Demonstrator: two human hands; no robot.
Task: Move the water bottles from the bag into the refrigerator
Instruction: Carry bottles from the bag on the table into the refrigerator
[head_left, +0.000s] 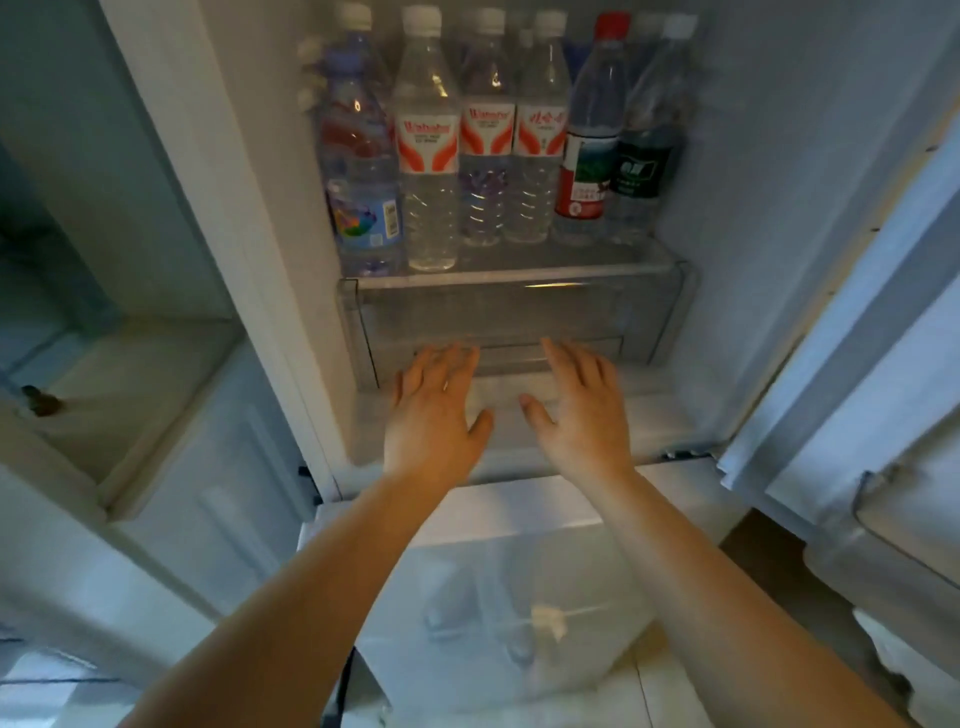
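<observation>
Refrigerator interior, seen from the open doorway: a glass shelf (519, 270) carries the water bottles (488, 150), packed upright in a tight row that reaches from the left wall almost to the right, with more caps visible behind. Below the shelf sits a clear drawer (514, 322). The bag is not in view. Both hands reach in beneath the shelf, empty; the left hand (434, 410) and the right hand (576, 410) each have fingers spread and straight, the grip of each apart and holding nothing, with fingertips at or just short of the drawer front; contact cannot be confirmed, as the hands are blurred. Likely hazards: the bottles stand so close that a jolt to the drawer or shelf could rock the front row, and the tall bottle (426, 150) nearest the shelf lip could tip out onto the forearms. Pulling the drawer sharply may shake the shelf above it. Any further bottle would have little room in this row, and forcing one in risks toppling its neighbours.
</observation>
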